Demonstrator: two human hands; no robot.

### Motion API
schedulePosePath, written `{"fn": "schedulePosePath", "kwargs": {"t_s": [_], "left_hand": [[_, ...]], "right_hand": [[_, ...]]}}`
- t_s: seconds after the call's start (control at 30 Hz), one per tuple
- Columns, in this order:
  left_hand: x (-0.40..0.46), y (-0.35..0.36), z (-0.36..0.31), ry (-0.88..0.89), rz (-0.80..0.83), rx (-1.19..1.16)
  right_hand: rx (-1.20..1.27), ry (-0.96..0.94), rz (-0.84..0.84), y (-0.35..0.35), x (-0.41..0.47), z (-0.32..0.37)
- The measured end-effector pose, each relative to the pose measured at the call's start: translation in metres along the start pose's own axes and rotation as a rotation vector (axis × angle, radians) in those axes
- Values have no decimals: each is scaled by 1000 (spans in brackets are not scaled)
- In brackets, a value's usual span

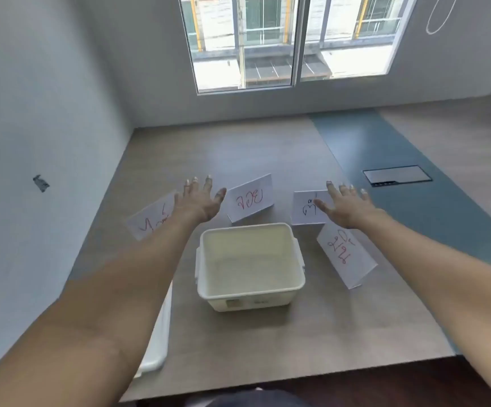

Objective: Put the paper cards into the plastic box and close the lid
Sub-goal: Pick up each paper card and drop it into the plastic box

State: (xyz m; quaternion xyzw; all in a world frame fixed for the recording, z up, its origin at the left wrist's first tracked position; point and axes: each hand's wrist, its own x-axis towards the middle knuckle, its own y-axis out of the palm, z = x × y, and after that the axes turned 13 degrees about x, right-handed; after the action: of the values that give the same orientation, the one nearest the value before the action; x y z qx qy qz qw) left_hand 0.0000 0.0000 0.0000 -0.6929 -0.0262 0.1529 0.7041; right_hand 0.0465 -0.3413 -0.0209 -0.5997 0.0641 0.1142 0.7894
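Currently nothing of the task is done. The plastic box (250, 267) stands open and empty on the surface (267, 154), near the middle, and all four paper cards remain outside it. The far-left card (150, 220) lies left of the box, partly hidden behind the left forearm. The middle card (250, 198), a folded tent with red writing, stands just beyond the box's far rim. The right card (307, 208) stands beyond the box's far right corner, and the near-right card (345, 255) leans just beside the box's right wall. The lid (157, 333) appears to be the white piece lying at the near left, largely covered by the left arm; it is off the box.

Both arms are stretched forward, palms down. The left hand (198, 202) hovers between the far-left card and the middle card, fingers spread wide, holding nothing. The right hand (345, 207) is over the right card, fingers spread, thumb across the card's face; whether it touches the paper cannot be told. Neither grip pinches anything.

Judgement: outstanding work is gathering all four cards, placing them inside, then fetching and pressing on the lid.
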Motion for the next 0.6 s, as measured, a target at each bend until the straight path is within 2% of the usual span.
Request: {"fn": "schedulePosePath", "kwargs": {"t_s": [0.23,0.37,0.5,0.6], "left_hand": [[-28,71,19,-45,139,-56],[-51,95,18,-26,59,-155],[-78,125,18,33,-95,-378],[-80,141,21,60,-125,-523]], "right_hand": [[-33,89,23,58,-30,-39],[45,149,7,77,-40,-45],[74,172,-38,94,-50,-51],[213,214,-57,98,-52,-53]]}}
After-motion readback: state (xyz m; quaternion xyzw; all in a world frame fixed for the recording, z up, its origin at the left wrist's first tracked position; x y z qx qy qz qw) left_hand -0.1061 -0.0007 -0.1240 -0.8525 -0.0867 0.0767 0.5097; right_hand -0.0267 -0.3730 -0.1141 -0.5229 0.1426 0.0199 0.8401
